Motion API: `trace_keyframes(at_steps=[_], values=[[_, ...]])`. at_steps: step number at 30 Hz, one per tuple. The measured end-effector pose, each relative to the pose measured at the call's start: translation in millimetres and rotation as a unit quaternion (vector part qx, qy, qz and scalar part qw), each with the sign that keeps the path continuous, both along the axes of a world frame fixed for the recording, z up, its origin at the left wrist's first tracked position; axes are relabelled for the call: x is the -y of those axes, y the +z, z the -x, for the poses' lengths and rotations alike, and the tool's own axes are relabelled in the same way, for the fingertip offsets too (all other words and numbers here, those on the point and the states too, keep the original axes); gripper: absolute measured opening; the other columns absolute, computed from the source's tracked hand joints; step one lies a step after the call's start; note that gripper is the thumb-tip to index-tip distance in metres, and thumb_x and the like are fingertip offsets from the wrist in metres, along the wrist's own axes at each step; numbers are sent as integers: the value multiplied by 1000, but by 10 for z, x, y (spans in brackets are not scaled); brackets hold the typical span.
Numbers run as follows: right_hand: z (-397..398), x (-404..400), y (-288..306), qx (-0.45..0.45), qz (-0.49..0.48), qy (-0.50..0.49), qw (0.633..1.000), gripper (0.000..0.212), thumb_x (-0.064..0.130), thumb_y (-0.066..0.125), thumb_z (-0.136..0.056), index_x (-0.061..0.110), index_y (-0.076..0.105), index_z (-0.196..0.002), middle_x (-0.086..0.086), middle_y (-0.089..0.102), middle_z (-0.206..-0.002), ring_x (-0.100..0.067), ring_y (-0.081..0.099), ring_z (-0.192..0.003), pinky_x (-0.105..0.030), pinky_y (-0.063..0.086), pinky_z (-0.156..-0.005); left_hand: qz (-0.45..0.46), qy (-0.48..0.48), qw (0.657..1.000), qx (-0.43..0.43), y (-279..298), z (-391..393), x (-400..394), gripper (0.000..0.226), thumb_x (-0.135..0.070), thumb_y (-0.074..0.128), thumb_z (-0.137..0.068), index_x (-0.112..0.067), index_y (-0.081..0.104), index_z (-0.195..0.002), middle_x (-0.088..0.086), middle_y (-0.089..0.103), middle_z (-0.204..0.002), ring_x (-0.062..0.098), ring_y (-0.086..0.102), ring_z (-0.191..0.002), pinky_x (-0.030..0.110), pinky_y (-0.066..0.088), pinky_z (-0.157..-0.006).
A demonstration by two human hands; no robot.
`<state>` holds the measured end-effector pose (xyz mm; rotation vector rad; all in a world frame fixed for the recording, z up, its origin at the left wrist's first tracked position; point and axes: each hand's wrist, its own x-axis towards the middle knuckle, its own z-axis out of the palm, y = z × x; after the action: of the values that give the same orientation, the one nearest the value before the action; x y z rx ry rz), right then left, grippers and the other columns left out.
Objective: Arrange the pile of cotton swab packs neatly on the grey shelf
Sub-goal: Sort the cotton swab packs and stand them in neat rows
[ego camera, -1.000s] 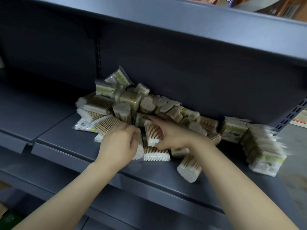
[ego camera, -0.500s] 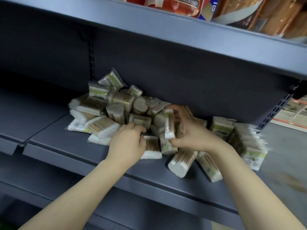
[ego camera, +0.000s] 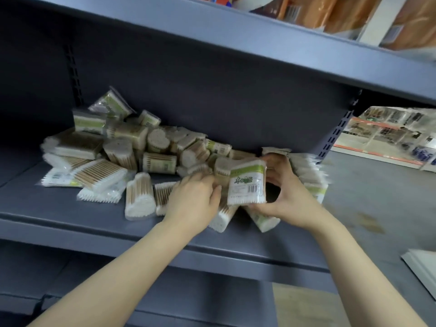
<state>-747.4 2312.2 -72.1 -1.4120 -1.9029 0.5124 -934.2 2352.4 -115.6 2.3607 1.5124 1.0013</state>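
- While the right hand (ego camera: 286,197) holds one cotton swab pack (ego camera: 247,184) upright above the grey shelf (ego camera: 59,208), its fingers curl round the pack's right side and bottom edge, a firm grip with the label facing the camera.
- That pack is clear plastic with a green band across the top, a barcode low on the label, and white swab tips showing along its lower edge.
- The left hand (ego camera: 194,197) lies palm down just left of the held pack, fingers bent over the packs beneath it; whether it actually grasps one cannot be told.
- The pile of packs (ego camera: 132,149) sprawls across the shelf from the left towards the middle, packs lying flat, tilted and on end, some leaning on the back panel (ego camera: 212,90).
- A blurred row of packs (ego camera: 311,175) stands at the shelf's right end, just behind the right hand.
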Motion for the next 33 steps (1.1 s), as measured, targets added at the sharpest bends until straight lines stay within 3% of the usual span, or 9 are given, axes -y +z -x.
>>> trace_keyframes(at_steps=[6,11,15,17,19,24,29,31,33], values=[[-297,229,-31,-37,-20,-27,999,78,43,79,-52,41,32,-114,35,47,-115,3,50,-113,-16,40,-95,-4,-37,999,-18,92,-304,-21,42,-33,32,-88,-10,67,-91,9,64,-97,33,55,-93,38,42,-79],[-429,313,-81,-57,-53,-32,996,77,38,78,-55,39,31,-116,25,46,-122,3,49,-114,-12,37,-94,5,-88,995,-41,131,-548,29,33,-29,37,-97,-9,63,-95,10,60,-102,30,50,-99,36,36,-83],[-487,340,-109,-71,-69,-41,994,76,36,77,-57,49,29,-114,18,44,-126,2,50,-112,-10,38,-91,15,-124,992,12,162,-699,77,27,-24,38,-97,-7,59,-98,7,60,-106,25,49,-98,30,30,-80],[-521,348,-115,-64,-70,-51,994,75,39,77,-58,54,28,-113,29,45,-120,3,51,-107,-9,38,-88,25,-130,991,34,180,-742,86,26,-22,39,-97,-5,59,-100,7,59,-106,23,49,-99,24,28,-77],[-561,343,-126,-50,-74,-62,994,75,35,79,-60,46,29,-115,36,48,-109,5,52,-95,-7,39,-81,28,-132,990,46,179,-770,79,26,-23,40,-97,-5,59,-101,7,60,-106,22,50,-100,22,27,-76],[-657,287,-176,-36,-50,-83,995,75,29,75,-62,41,30,-121,7,56,-95,-11,52,-80,-14,42,-72,92,-108,986,83,130,-849,14,26,-28,44,-96,-7,59,-100,6,64,-104,23,58,-97,34,44,-82],[-687,269,-210,-25,-20,-77,997,72,31,67,-71,37,28,-132,10,57,-97,-9,54,-80,-15,45,-74,105,-97,985,94,103,-877,-45,25,-27,44,-95,-7,58,-102,8,65,-101,24,59,-91,36,46,-77],[-705,244,-228,-32,-36,-93,994,56,24,58,-80,42,33,-126,11,57,-90,-10,54,-77,-14,44,-71,96,-100,986,95,98,-880,-51,24,-26,44,-96,-8,56,-106,7,64,-102,23,59,-91,35,45,-76],[-731,209,-253,-28,-52,-110,992,54,11,55,-85,48,34,-120,12,56,-86,-11,55,-74,-16,45,-71,86,-99,987,90,98,-890,-52,25,-26,45,-95,-8,54,-110,6,63,-103,23,58,-93,35,45,-77]])
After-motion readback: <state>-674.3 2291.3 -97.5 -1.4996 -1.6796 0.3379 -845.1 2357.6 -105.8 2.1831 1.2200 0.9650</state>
